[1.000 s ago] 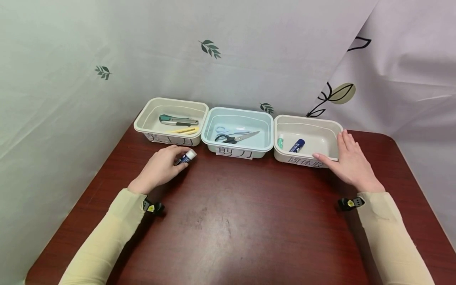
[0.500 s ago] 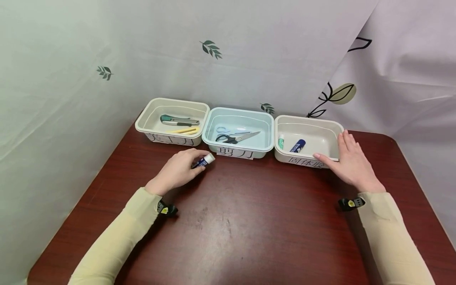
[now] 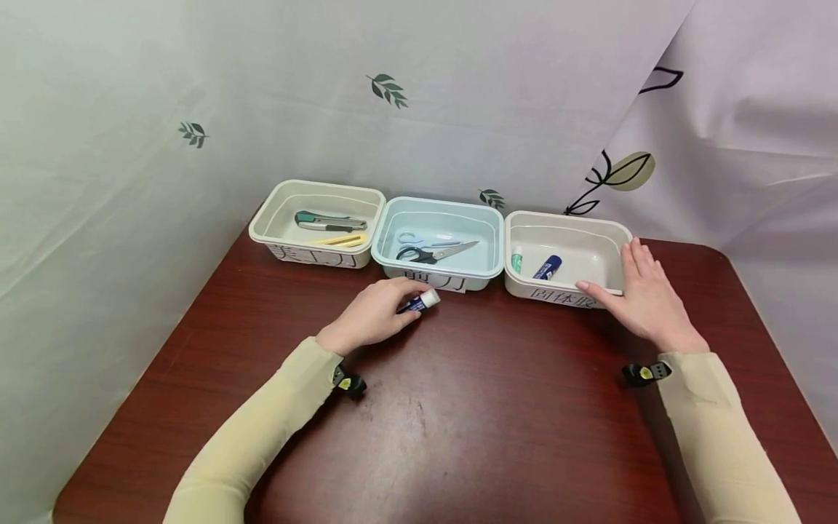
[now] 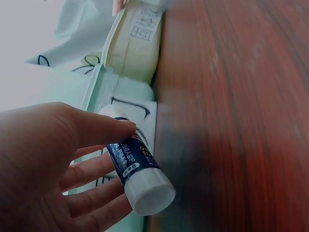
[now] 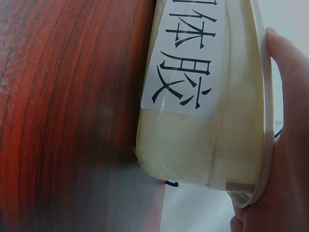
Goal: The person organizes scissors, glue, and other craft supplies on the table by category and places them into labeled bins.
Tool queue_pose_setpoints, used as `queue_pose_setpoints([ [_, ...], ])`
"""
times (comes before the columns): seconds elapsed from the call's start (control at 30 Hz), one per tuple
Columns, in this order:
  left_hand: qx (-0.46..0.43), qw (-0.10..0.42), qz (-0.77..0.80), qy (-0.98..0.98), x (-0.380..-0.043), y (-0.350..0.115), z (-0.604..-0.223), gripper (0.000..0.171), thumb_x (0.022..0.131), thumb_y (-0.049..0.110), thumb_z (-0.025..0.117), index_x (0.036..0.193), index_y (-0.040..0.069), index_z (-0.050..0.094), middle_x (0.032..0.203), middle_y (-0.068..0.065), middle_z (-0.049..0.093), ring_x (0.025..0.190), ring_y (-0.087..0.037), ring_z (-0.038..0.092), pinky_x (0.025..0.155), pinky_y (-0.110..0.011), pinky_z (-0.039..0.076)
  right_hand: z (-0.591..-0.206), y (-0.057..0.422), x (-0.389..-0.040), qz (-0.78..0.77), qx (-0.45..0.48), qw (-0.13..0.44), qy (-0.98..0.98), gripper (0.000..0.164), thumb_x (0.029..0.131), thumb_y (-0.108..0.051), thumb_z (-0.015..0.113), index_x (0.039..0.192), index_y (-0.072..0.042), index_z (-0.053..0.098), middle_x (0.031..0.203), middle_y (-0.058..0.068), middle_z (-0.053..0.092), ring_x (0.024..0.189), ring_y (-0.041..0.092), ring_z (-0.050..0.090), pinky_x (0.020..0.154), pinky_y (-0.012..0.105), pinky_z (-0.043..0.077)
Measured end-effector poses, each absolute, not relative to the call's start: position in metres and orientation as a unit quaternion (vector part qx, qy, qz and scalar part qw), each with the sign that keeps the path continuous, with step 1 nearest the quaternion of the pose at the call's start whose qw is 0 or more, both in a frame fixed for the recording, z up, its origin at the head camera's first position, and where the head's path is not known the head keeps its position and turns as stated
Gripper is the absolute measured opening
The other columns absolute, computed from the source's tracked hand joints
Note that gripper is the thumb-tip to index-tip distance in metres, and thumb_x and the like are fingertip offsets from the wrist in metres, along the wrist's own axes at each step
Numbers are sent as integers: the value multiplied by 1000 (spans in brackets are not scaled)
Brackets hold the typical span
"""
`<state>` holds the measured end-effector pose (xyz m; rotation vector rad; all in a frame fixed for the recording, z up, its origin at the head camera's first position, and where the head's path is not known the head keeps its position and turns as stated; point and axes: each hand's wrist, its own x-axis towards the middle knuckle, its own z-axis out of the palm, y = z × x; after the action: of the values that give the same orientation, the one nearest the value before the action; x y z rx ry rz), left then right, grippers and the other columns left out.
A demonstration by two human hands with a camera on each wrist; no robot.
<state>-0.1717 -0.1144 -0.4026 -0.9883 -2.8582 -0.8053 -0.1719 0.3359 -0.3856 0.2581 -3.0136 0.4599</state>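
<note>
My left hand (image 3: 373, 311) pinches a glue stick (image 3: 421, 300) between thumb and fingers, in front of the blue bin (image 3: 437, 272). In the left wrist view the glue stick (image 4: 133, 157) shows a navy label with white ends, one tilted down toward the table. My right hand (image 3: 648, 298) rests on the right corner of the cream bin (image 3: 564, 290), fingers straight along its side and thumb at the front rim. Inside that bin lie a navy glue stick (image 3: 548, 267) and a green-and-white glue stick (image 3: 516, 260).
The blue bin holds black-handled scissors (image 3: 432, 253) and light-blue scissors (image 3: 409, 239). Left of it, another cream bin (image 3: 317, 191) contains utility knives, one green-and-grey (image 3: 327, 220) and some yellow (image 3: 343, 239). All three bins stand in a row on the dark red table (image 3: 484, 407), before a patterned curtain (image 3: 432, 131).
My left hand has carried the glue stick rightward across the table, from below the left bin to in front of the blue bin. My right hand has stayed on the right bin.
</note>
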Motion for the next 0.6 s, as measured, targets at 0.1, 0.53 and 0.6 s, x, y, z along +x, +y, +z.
queue_pose_setpoints([
  [0.1,-324,6,-259,-910,-174,-104,-402,41,92,14,76,132,14,68,116,2,68,102,-13,62,90,-36,50,-386,336,-172,152,85,39,-984,108,96,-62,57,154,17,10,161,36,0,151,45,-1,121,53,-1],
  [0.53,-345,2,-284,-895,-179,-60,-388,42,93,15,75,135,17,66,121,6,69,111,-8,61,98,-30,46,-387,336,-173,152,85,37,-984,109,96,-62,56,154,16,9,162,34,-3,151,45,-3,121,51,-3],
  [0.6,-350,-2,-291,-890,-179,-54,-388,43,94,15,75,136,16,65,125,4,68,115,-8,61,100,-29,45,-387,336,-173,152,85,36,-984,109,96,-62,56,154,16,8,162,34,-3,151,44,-3,121,51,-3],
])
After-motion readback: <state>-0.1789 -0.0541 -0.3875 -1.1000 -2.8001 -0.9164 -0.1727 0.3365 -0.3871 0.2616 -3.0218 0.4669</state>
